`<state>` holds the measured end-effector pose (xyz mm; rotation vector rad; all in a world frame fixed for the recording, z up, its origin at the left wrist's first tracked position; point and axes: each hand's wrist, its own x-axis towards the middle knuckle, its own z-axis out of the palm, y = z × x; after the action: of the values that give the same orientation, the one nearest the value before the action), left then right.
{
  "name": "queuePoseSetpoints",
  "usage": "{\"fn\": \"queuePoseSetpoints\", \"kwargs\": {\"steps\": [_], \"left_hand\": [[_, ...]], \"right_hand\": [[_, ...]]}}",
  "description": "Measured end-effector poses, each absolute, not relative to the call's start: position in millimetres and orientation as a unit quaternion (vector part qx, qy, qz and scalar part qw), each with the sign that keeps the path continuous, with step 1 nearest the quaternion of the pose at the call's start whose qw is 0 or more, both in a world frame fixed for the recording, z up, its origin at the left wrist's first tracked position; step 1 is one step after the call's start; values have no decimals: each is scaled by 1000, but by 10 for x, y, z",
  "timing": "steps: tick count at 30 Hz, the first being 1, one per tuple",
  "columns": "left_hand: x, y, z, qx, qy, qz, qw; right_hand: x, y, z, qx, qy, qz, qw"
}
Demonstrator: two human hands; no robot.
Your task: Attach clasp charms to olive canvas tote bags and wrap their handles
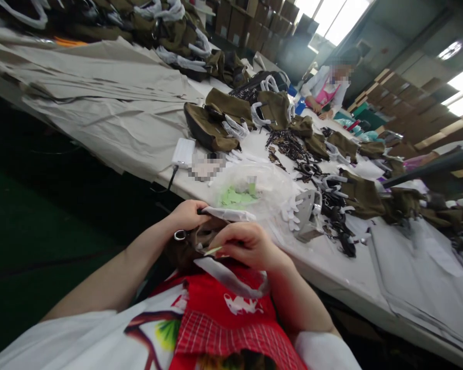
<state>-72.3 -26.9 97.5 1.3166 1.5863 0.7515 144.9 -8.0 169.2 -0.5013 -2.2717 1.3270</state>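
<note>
An olive-brown bag with white wrapped handles and a metal ring is held against my red apron, just off the table's front edge. At its upper left rim, my left hand is closed on the bag's edge. Over the bag's opening, my right hand pinches a small pale green slip. Beyond my hands, a clear plastic bag on the table holds more green slips. The inside of the olive-brown bag is mostly hidden.
On the long white table are a white power bank with a cable, olive bags, black straps with metal clips and a grey metal holder. A person in a pink apron works at the far side.
</note>
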Motion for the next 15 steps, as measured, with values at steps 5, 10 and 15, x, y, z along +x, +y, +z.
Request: {"fn": "queuePoseSetpoints", "kwargs": {"steps": [5, 10, 15], "left_hand": [[-670, -309, 1052, 556, 637, 287, 450], [-642, -356, 1115, 560, 640, 282, 445], [-632, -368, 1148, 569, 636, 287, 436]], "right_hand": [[1183, -195, 1162, -299, -935, 189, -9], [1051, -151, 1051, -277, -952, 98, -83], [980, -181, 1070, -272, -951, 115, -91]]}}
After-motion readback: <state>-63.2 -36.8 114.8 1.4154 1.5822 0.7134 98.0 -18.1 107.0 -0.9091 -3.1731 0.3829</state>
